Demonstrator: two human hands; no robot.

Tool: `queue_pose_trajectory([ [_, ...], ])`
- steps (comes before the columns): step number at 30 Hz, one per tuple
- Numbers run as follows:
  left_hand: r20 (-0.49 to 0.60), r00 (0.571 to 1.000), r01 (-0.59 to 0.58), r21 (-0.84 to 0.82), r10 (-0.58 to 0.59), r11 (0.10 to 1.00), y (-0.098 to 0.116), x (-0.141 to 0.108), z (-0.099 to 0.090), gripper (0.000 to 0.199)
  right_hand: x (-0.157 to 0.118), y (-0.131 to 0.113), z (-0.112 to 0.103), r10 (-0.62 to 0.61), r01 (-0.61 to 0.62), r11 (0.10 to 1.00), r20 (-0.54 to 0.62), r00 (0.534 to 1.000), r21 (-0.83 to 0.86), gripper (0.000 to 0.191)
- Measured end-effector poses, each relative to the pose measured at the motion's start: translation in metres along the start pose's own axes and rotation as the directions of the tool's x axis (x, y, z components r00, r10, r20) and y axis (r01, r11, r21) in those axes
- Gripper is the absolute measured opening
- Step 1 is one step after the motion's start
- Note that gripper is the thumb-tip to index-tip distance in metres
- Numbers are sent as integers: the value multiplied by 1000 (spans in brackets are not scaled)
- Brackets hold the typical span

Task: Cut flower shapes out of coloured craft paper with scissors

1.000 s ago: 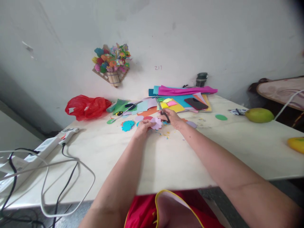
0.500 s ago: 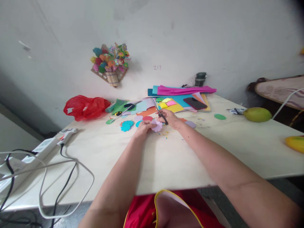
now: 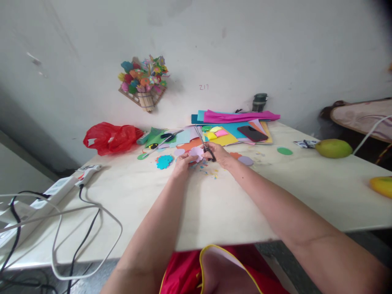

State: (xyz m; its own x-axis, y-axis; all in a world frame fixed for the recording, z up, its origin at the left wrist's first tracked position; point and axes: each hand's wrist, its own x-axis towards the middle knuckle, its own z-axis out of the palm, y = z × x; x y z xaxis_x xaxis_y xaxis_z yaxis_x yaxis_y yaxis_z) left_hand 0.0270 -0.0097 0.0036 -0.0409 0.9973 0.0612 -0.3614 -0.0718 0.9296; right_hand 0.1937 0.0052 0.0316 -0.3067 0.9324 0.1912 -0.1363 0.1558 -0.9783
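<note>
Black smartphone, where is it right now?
In the head view, the black smartphone lies right of centre on coloured paper sheets, just below the long magenta paper strip.

Pale tabletop [image 3: 220, 216]: red plastic bag [image 3: 112, 139] far left, white power strip [image 3: 58, 188] near left, 2 yellowish fruits [image 3: 333, 148] right.

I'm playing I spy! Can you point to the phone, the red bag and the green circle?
Phone [image 3: 252, 133]: head view, its dark face.
Red bag [image 3: 114, 139]: head view, crumpled middle.
Green circle [image 3: 284, 151]: head view, its centre.
</note>
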Motion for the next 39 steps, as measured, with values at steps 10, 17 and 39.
queue_pose_trajectory([
  [10,-127,991,-61,-127,45,990,1,3,0,24,-7,-4,-6,46,-22,986,146,988,-167,42],
  [17,-192,979,-102,-173,68,980,1,6,-4,24,-8,-5,-5,125,-58,968,270,955,-243,38],
  [39,-216,974,-114,-210,67,971,1,3,0,23,-14,-14,3,224,-146,948,267,937,-284,31],
])
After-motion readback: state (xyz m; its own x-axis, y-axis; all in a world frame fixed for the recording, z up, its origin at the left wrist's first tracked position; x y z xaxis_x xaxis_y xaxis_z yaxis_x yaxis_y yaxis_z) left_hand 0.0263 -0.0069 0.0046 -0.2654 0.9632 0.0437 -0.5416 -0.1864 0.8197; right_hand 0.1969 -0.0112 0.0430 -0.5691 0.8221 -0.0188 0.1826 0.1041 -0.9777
